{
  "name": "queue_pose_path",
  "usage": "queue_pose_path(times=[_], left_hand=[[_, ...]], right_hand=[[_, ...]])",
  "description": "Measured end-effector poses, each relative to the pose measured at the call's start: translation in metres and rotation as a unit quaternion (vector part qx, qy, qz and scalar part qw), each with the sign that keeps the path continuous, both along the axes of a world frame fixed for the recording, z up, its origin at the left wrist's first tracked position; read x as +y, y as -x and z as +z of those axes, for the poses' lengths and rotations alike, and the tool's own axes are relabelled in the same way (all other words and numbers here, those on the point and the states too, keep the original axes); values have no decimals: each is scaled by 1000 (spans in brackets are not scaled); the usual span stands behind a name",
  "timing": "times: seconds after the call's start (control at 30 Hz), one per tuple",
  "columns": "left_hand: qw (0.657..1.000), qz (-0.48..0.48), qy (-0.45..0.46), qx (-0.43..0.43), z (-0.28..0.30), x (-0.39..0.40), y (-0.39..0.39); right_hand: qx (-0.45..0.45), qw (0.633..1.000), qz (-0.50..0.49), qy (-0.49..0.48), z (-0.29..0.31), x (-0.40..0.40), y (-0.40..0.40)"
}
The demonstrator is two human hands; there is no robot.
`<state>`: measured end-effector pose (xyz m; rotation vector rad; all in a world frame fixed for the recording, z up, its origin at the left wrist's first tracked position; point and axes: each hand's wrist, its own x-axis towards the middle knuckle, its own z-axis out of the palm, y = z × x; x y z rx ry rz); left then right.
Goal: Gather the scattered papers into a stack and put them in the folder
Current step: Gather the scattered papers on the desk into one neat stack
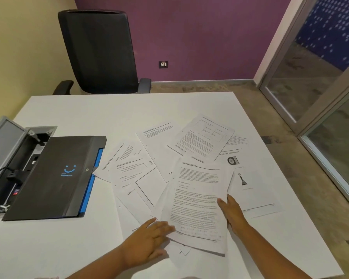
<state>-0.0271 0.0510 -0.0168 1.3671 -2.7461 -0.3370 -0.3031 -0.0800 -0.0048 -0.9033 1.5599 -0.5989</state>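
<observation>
Several printed white papers (163,150) lie scattered and overlapping across the middle and right of the white table (89,109). A small stack of text pages (197,202) lies nearest me. My right hand (233,213) grips its right edge, thumb on top of the page. At the stack's lower left edge my left hand (149,236) rests flat, fingers spread on the sheets. A closed black folder (56,178) with a blue smiley logo and blue inner edge lies at the left, apart from both hands.
An open grey cable box (18,158) with a plugged-in black cable is set into the table under the folder's left side. A black office chair (101,51) stands beyond the far edge. Glass partitions (320,87) stand to the right.
</observation>
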Motion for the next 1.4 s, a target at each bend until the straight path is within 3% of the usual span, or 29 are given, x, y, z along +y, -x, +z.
queue_pose_path(times=[0.13, 0.17, 0.23, 0.27, 0.3, 0.4, 0.6, 0.77, 0.93, 1.2, 1.4], left_hand=[[982, 140, 1, 127, 11, -17, 1], [958, 217, -23, 183, 15, -25, 1], [869, 383, -78, 305, 26, -43, 2], [827, 434, -93, 344, 32, -53, 2], [809, 457, -96, 357, 37, -63, 2], [812, 452, -106, 355, 55, -90, 2], [782, 421, -123, 443, 101, -126, 1], [706, 441, -95, 546, 124, -121, 17], [672, 451, -77, 582, 128, -117, 24], [666, 419, -54, 614, 145, -119, 30], [685, 394, -42, 611, 152, -118, 30]], right_hand=[[-13, 998, -28, 49, 14, -5, -4], [-26, 997, -39, 55, 20, -7, -6], [-42, 995, -49, 74, 37, -12, -11], [-44, 994, -47, 87, 46, -15, -14], [-37, 993, -40, 106, 55, -18, -17], [-24, 983, -19, 179, 86, -26, -25], [-53, 963, 19, 264, 121, -28, -34], [-62, 959, 24, 274, 121, -26, -38], [-76, 956, 5, 282, 120, -26, -38], [-99, 950, -23, 297, 127, -28, -42], [-77, 935, 16, 345, 131, -28, -43]])
